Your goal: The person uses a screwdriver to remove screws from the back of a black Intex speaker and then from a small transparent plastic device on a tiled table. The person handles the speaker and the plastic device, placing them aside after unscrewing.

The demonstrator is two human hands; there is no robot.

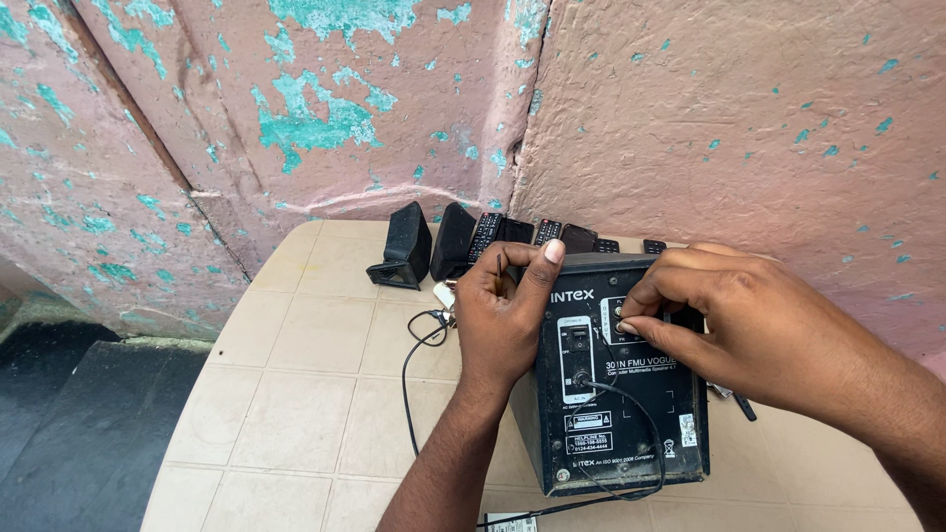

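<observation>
A black speaker box (611,433) stands on a beige table (296,394) with its back panel toward me. My left hand (503,315) grips the box's upper left edge, thumb laid on the top. My right hand (739,315) rests on the upper right of the panel, its thumb and forefinger pinched at a small socket there. A thin black cable (645,443) comes out of the panel's lower middle and loops down to the table.
Two small black satellite speakers (404,246) and several remote controls (493,234) lie at the table's far edge against a peeling pink wall (690,118). Another black cable (409,365) lies on the table to the left. A dark floor (69,424) drops off left.
</observation>
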